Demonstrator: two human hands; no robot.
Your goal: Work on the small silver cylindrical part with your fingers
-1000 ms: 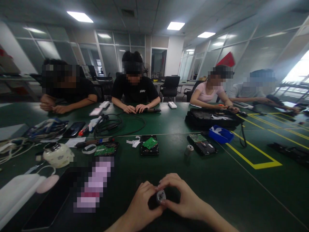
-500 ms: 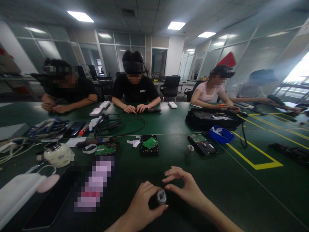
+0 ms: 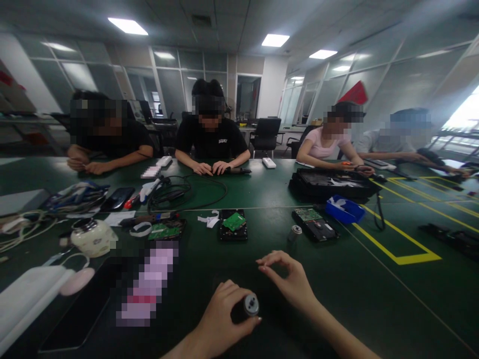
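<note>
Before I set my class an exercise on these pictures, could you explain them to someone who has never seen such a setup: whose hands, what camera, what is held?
There is no machine here, just one person's bare hands. The camera is worn on that person's head, looking forward and down. The left hand holds a small silver metal cylinder between thumb and fingers, its round end showing. The right hand is apart from it, thumb and fingertips close together; whether they pinch something tiny, I cannot tell. On the smooth green tabletop stands a second silver metal cylinder. Nearby are flat black rectangular units with green circuit boards, and a blue plastic tray. Other people sit across the table.
</note>
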